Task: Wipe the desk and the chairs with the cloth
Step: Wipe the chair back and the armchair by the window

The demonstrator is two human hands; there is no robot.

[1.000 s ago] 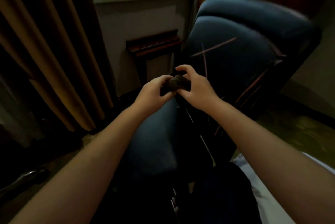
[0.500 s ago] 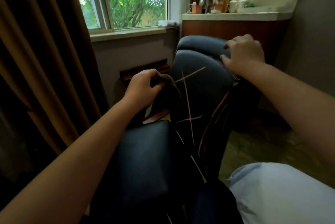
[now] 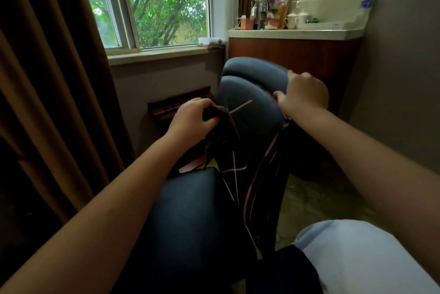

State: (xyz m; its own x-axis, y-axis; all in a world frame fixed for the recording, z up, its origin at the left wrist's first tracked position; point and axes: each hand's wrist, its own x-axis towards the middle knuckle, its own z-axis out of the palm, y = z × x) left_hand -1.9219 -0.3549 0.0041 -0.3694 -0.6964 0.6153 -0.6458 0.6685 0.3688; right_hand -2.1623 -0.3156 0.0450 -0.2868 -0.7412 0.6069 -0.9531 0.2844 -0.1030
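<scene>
- Since a second ago, the right hand (image 3: 302,97) has been taken off the cloth (image 3: 223,131) and set on the chair (image 3: 247,112) back, at 2 o'clock.
- Its fingers are curled over the top edge.
- The dark cloth is gripped by the left hand (image 3: 190,117), fingers curled round it, at 9 o'clock; it hangs against the backrest's left side.
- The table (image 3: 292,34), with bottles (image 3: 262,12), is seen at 1 o'clock.
</scene>
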